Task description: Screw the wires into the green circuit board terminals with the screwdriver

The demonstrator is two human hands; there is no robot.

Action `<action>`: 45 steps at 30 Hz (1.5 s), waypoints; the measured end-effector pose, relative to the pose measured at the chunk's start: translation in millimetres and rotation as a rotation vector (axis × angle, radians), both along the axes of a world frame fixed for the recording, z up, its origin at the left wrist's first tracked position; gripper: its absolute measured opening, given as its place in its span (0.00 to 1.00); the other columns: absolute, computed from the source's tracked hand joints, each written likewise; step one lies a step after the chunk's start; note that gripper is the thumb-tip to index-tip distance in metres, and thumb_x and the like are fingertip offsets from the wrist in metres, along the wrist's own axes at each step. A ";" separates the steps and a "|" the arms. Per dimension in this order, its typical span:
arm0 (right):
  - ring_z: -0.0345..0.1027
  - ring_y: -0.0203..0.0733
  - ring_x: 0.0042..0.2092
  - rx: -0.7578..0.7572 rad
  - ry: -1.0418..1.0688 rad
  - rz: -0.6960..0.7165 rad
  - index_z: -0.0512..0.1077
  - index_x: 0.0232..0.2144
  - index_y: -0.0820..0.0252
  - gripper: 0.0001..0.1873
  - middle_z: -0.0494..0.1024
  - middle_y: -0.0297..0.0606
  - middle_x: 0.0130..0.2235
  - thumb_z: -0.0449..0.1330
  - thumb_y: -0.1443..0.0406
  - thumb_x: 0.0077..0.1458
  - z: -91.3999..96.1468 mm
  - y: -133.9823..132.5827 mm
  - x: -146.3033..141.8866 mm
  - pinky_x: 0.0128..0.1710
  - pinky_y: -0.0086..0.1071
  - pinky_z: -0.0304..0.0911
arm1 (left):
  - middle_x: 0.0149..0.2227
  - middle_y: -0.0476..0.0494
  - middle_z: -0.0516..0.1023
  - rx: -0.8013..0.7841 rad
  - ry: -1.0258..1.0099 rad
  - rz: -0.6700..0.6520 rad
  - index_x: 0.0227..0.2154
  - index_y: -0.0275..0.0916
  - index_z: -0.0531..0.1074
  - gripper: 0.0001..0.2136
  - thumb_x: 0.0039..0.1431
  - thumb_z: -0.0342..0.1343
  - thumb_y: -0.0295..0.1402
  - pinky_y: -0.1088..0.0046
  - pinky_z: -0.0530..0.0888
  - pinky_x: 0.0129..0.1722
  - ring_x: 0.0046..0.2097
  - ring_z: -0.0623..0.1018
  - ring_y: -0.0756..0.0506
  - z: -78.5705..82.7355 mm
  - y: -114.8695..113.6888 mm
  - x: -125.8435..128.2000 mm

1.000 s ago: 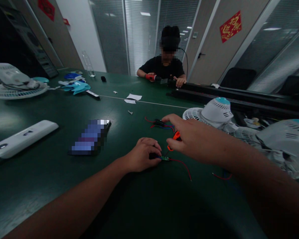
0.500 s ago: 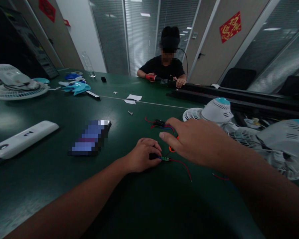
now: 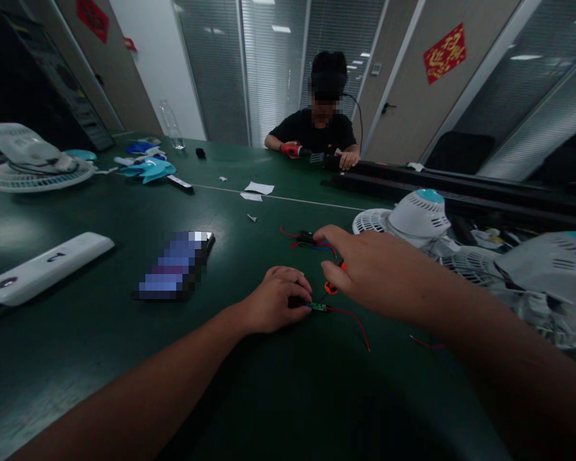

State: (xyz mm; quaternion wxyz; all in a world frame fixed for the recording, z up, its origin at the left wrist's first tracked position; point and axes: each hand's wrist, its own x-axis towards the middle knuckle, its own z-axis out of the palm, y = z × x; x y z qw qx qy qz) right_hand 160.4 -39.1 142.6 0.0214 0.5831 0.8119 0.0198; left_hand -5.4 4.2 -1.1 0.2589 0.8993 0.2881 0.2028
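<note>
My left hand point(image 3: 279, 301) rests on the green table with its fingers closed around one end of a small green circuit board point(image 3: 319, 307). A red wire point(image 3: 358, 320) curves from the board's right end across the table. My right hand point(image 3: 372, 272) is closed on an orange-handled screwdriver point(image 3: 331, 288), mostly hidden by the fingers; its thin dark shaft slants down to the board. Just beyond the right hand lies a black module point(image 3: 307, 237) with red and blue wires. Another red wire point(image 3: 425, 342) shows under my right forearm.
A phone point(image 3: 175, 266) and a white oblong device point(image 3: 48, 267) lie to the left. White fan parts point(image 3: 417, 218) crowd the right side. Across the table, a person point(image 3: 317, 128) holds a red and black tool point(image 3: 292, 149). Paper scraps point(image 3: 259, 187) and a clear bottle point(image 3: 171, 125) lie farther back.
My right thumb has drawn in slightly toward the screwdriver, and the index finger has shifted a little. My left hand and the circuit board stay in place.
</note>
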 end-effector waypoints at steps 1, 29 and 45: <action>0.74 0.53 0.32 0.002 0.006 0.004 0.66 0.56 0.62 0.25 0.81 0.49 0.33 0.50 0.61 0.58 -0.2 0.0 0.5 0.27 0.37 0.56 | 0.44 0.46 0.77 0.000 -0.001 0.003 0.34 0.41 0.78 0.06 0.53 0.61 0.33 0.55 0.57 0.58 0.52 0.72 0.42 -0.3 0.0 0.0; 0.73 0.50 0.31 -0.016 0.111 0.089 0.63 0.58 0.65 0.28 0.80 0.46 0.32 0.54 0.61 0.57 -1.0 -0.5 7.1 0.28 0.35 0.56 | 0.44 0.47 0.77 0.007 -0.014 0.004 0.34 0.43 0.78 0.06 0.53 0.61 0.34 0.55 0.58 0.57 0.51 0.72 0.42 -3.8 1.4 0.2; 0.74 0.55 0.33 0.017 0.045 -0.039 0.67 0.53 0.62 0.27 0.81 0.49 0.33 0.43 0.53 0.63 2.2 -2.4 0.3 0.26 0.38 0.56 | 0.45 0.47 0.77 0.002 -0.018 0.004 0.34 0.43 0.78 0.06 0.53 0.61 0.33 0.55 0.59 0.57 0.51 0.72 0.41 -0.5 0.1 0.1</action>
